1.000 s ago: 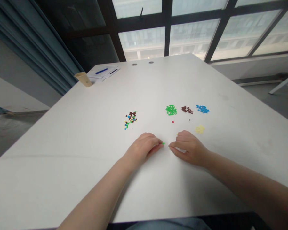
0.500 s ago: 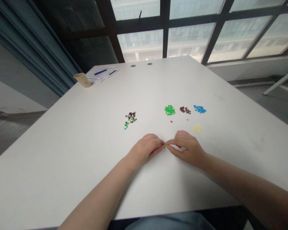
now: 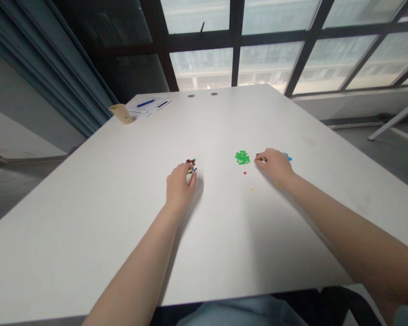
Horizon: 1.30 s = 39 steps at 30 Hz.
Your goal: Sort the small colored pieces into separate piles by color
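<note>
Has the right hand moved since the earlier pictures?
Yes. The right hand has moved forward, away from the person: it was below the green pile of tiny pieces and is now level with it, to its right.

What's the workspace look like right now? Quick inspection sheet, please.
Surface: white table, faint smudges.
Job's things: mixed pile of tiny coloured pieces at the left fingertips; green pile; dark brown pieces mostly under the right fingers; blue pieces partly behind the right hand; red piece; yellow piece.
Clutter: paper cup and papers with a blue pen, far corner.
Grippers: bare hands; left hand at the mixed pile, blurred; right hand at the dark brown pieces. Any grip unclear.
Cables: nothing seen.
Surroundings: blue curtain, large window.
</note>
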Each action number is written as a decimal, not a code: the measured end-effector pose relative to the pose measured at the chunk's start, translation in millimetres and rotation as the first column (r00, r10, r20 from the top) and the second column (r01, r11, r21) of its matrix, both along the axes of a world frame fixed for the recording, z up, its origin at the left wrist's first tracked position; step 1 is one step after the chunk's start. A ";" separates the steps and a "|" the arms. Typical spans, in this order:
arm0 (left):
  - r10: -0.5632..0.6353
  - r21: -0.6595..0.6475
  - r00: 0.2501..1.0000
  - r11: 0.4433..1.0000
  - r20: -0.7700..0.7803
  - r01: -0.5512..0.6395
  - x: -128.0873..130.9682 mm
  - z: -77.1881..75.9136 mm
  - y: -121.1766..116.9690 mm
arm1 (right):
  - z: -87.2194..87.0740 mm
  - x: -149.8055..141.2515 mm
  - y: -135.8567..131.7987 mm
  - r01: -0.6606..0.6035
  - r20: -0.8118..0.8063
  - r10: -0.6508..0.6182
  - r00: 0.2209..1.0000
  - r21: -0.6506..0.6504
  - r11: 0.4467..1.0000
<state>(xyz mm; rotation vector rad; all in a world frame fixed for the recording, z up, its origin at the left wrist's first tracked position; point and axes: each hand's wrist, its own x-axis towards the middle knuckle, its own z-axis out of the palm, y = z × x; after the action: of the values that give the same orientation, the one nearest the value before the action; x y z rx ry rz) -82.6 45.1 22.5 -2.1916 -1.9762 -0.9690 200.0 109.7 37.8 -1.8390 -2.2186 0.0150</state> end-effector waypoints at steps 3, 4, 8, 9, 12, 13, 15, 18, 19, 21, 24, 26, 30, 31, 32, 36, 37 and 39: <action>0.158 -0.039 0.987 0.987 -0.005 -0.159 -15.1 -5.1 8.5 | -4.5 -4.5 19.8 0.084 0.084 -0.079 0.993 -0.064 0.994; 0.182 -0.055 0.983 0.982 -0.003 -0.182 -17.8 -6.6 9.8 | -6.5 -7.7 23.7 0.093 0.092 -0.087 0.992 -0.068 0.993; 0.189 -0.081 0.982 0.979 0.004 -0.188 -20.7 -10.4 11.0 | -14.3 -18.8 33.4 0.147 0.132 -0.135 0.982 -0.091 0.985; 0.184 -0.077 0.983 0.980 0.007 -0.183 -20.6 -10.9 11.1 | -15.6 -20.4 35.1 0.160 0.138 -0.146 0.979 -0.095 0.982; 0.182 -0.063 0.983 0.982 0.032 -0.180 -21.5 -11.6 12.4 | -15.5 -21.9 37.1 0.176 0.147 -0.160 0.976 -0.107 0.978; 0.183 -0.059 0.982 0.982 0.041 -0.181 -22.4 -11.4 13.0 | -13.7 -21.8 36.1 0.172 0.147 -0.155 0.977 -0.111 0.979; 0.184 -0.067 0.982 0.981 0.038 -0.181 -24.8 -10.3 13.8 | -7.4 -21.5 30.4 0.154 0.145 -0.138 0.980 -0.109 0.982; 0.180 -0.136 0.983 0.974 -0.036 -0.183 -27.9 -6.3 12.5 | 5.8 -22.7 9.9 0.113 0.141 -0.101 0.985 -0.078 0.991; 0.172 -0.175 0.983 0.968 -0.071 -0.182 -28.1 -4.8 11.2 | 9.6 -23.9 -0.2 0.083 0.135 -0.074 0.988 -0.061 0.995; 0.154 -0.249 0.979 0.951 -0.131 -0.183 -26.7 -2.2 8.2 | 14.0 -27.9 -24.1 -0.022 0.109 0.024 0.994 -0.019 1.000; 0.139 -0.315 0.974 0.930 -0.177 -0.190 -20.8 -1.2 4.1 | 9.8 -36.4 -61.5 -0.225 0.027 0.224 0.974 0.038 0.974; 0.143 -0.343 0.972 0.918 -0.189 -0.201 -16.1 -2.2 3.1 | 2.0 -42.5 -80.8 -0.306 -0.047 0.308 0.950 0.038 0.951; 0.150 -0.369 0.975 0.908 -0.162 -0.201 -12.3 -5.1 5.7 | -12.4 -52.7 -98.3 -0.402 -0.130 0.397 0.908 -0.011 0.916; 0.139 -0.356 0.981 0.917 -0.138 -0.180 -12.3 -5.7 6.9 | -14.5 -54.6 -99.4 -0.426 -0.130 0.420 0.898 -0.019 0.905; 0.118 -0.336 0.988 0.930 -0.101 -0.145 -11.9 -6.1 8.0 | -15.9 -56.2 -100.0 -0.446 -0.126 0.440 0.889 -0.024 0.895; -0.038 -0.275 0.963 0.955 0.267 0.114 1.4 -6.0 5.9 | -16.9 -58.4 -101.6 -0.487 -0.126 0.480 0.868 -0.024 0.873; -0.066 -0.285 0.910 0.938 0.410 0.197 8.7 -5.6 2.6 | -16.0 -57.8 -102.1 -0.487 -0.136 0.481 0.866 -0.012 0.873; -0.066 -0.315 0.726 0.872 0.685 0.376 26.4 -4.7 -7.5 | -13.3 -55.4 -102.9 -0.480 -0.168 0.480 0.861 0.038 0.876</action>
<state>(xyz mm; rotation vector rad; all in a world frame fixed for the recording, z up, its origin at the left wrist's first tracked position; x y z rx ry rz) -56.2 37.6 17.7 -2.6377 -2.4373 -1.6843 144.6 6.8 24.5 -1.1827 -2.4830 0.2636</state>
